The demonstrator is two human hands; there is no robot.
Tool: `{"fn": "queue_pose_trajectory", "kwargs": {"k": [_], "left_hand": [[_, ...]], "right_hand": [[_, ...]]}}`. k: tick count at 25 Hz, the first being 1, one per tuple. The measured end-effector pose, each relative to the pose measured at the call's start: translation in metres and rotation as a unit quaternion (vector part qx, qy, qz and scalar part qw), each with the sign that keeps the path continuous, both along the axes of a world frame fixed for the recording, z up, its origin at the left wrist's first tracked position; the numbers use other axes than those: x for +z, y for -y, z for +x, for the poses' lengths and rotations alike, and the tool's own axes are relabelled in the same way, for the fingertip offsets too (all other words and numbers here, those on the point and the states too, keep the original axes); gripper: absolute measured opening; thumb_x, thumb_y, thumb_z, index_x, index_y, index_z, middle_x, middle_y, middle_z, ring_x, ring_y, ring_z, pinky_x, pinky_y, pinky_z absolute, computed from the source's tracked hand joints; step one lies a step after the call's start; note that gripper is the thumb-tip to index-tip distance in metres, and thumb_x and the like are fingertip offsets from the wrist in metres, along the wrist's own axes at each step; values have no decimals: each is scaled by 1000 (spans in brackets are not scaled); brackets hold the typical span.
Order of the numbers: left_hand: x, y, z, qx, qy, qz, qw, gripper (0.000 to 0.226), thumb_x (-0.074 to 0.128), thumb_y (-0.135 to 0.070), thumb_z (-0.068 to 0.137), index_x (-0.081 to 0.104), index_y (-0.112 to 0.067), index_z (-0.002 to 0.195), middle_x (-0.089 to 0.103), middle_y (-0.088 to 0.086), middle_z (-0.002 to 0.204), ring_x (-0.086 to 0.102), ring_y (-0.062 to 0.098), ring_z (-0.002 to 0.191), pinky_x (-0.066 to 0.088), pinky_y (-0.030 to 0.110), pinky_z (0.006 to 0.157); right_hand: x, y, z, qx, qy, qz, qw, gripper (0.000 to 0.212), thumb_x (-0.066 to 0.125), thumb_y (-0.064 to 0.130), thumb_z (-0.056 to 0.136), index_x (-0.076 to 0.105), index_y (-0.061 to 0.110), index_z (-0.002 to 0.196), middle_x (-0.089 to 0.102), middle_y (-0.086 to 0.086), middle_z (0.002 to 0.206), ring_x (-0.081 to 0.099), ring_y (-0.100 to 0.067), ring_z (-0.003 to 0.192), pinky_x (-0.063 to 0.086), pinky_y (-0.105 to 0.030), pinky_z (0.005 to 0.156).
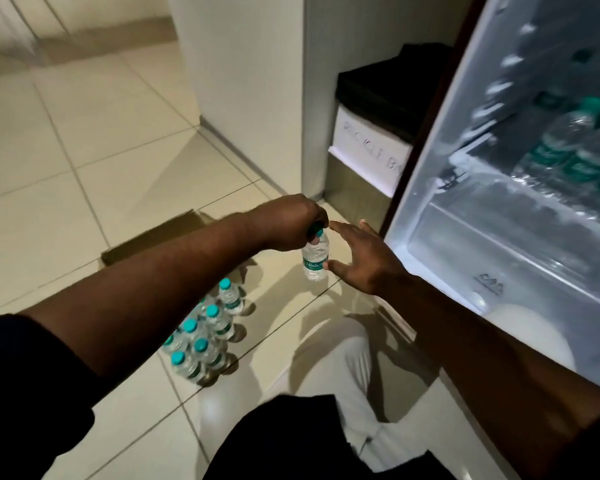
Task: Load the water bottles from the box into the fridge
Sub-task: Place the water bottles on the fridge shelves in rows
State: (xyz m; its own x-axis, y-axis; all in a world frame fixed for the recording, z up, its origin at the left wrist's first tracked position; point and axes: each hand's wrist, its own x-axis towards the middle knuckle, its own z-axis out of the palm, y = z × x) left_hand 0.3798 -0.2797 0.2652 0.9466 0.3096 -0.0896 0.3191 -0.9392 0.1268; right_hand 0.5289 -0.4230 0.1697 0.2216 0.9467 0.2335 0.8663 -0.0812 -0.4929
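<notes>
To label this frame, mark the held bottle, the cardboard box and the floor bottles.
held bottle (315, 264): head view, on its green label.
cardboard box (153, 242): head view, on its visible brown side.
floor bottles (212, 310): head view, on one bottle's teal cap.

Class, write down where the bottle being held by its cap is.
In the head view's centre, the bottle is gripped by the left hand, just left of the right hand, near the fridge.

Clear bottle (315, 259) upright (teal cap).
</notes>
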Motion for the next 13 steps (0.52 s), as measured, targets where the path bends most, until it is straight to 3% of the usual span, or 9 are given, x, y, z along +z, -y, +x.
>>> {"fn": "queue_pose_trajectory", "kwargs": {"k": [3, 6, 10, 13], "left_hand": [[38, 12, 42, -48, 33, 5, 998, 31, 71, -12, 89, 70, -13, 120, 72, 7, 110, 64, 22, 91, 53, 35, 79], [68, 26, 75, -92, 46, 23, 994, 29, 70, -15, 90, 71, -14, 119, 72, 5, 107, 64, 24, 93, 52, 34, 79], [106, 44, 115, -146, 66, 48, 986, 29, 71, -17, 89, 72, -15, 119, 74, 4, 106, 66, 23, 91, 52, 32, 78], [129, 52, 140, -173, 86, 50, 980, 35, 72, -20, 92, 68, -16, 127, 73, 3, 116, 67, 20, 100, 55, 33, 88]], "right_hand": [[30, 15, 27, -42, -1, 23, 999, 76, 73, 51, 84, 42, 29, 149, 54, 3, 149, 37, -8, 141, 7, -29, 121], [57, 27, 47, -69, -31, 66, 995, 64, 74, 48, 80, 51, 31, 138, 64, 4, 135, 42, -5, 128, 12, -31, 119], [89, 44, 81, -133, -73, 64, 986, 47, 80, 47, 80, 60, 30, 121, 68, 8, 127, 52, -21, 132, 27, -41, 120], [114, 57, 102, -163, -98, 98, 977, 44, 84, 41, 77, 64, 29, 114, 70, 9, 117, 62, -15, 115, 43, -35, 106]]}}
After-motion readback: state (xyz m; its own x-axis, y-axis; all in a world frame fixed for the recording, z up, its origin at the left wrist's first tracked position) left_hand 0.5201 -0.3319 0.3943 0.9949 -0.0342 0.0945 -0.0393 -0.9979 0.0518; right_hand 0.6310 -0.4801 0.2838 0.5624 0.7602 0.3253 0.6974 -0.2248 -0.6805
